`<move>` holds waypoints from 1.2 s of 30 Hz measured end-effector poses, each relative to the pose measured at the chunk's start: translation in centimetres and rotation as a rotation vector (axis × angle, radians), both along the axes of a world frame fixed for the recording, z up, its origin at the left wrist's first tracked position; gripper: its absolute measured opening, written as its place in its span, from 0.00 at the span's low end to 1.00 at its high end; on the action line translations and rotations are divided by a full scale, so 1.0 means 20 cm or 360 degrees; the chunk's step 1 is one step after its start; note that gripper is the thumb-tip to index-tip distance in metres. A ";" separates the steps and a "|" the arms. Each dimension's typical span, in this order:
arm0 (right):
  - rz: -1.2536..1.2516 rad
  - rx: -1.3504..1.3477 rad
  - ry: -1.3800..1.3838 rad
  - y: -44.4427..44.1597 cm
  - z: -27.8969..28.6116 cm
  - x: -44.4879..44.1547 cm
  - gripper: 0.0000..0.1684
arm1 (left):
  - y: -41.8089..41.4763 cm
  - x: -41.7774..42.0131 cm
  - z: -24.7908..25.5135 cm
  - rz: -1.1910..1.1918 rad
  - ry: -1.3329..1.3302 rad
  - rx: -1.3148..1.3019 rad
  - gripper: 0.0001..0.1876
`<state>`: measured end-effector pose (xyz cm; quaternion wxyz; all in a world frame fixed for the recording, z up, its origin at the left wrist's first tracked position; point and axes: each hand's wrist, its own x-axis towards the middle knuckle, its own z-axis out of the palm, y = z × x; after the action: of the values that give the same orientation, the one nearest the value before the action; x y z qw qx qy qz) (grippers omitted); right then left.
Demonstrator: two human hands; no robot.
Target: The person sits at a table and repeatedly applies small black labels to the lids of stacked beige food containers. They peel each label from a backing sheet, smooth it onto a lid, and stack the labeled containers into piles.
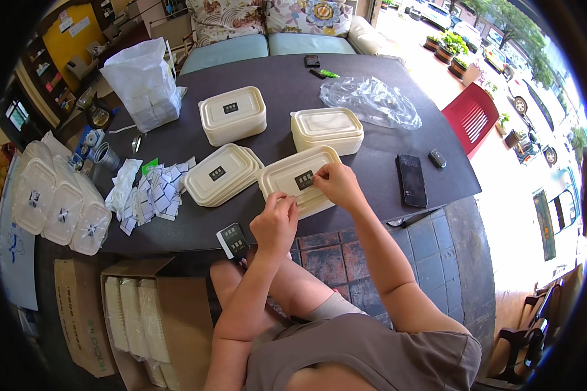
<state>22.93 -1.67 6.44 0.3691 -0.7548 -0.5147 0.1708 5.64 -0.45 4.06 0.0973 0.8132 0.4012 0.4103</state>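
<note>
A cream lidded food container (299,178) sits before me near the front edge of the dark table, tilted slightly in my view. On its lid lies a black label (304,180) with light writing. My right hand (340,185) has thumb and forefinger pinched together at the label's right edge. The fingertips of my left hand (275,225) are curled at the near edge of the same lid; whether they grip it is hidden. Just left of that hand, a stack of black label sheets (232,240) lies at the table edge. Another labelled lid stack (220,173) stands to the left.
Behind are a labelled container stack (233,115) and an unlabelled one (327,129). Loose paper pieces (156,193) and bagged containers (61,200) lie left. A phone (412,180), a key fob (437,159) and a clear plastic bag (369,101) lie right. An opened carton (183,313) stands below.
</note>
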 end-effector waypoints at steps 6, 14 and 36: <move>-0.0030 0.0029 -0.0083 0.01 0.00 -0.01 0.11 | 0.00 0.00 0.02 -0.0035 0.0120 0.0048 0.08; -0.0060 0.0036 -0.0166 0.01 0.00 -0.03 0.11 | 0.02 0.01 0.05 -0.0106 0.0654 0.0132 0.18; -0.0371 0.0342 -0.0895 -0.01 -0.05 -0.10 0.22 | 0.03 0.02 0.04 -0.0134 0.0694 0.0137 0.16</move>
<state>20.93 -1.92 5.44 0.3071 -0.7830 -0.5217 -0.1431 5.98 0.23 4.85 -0.0094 0.9020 0.3607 0.2371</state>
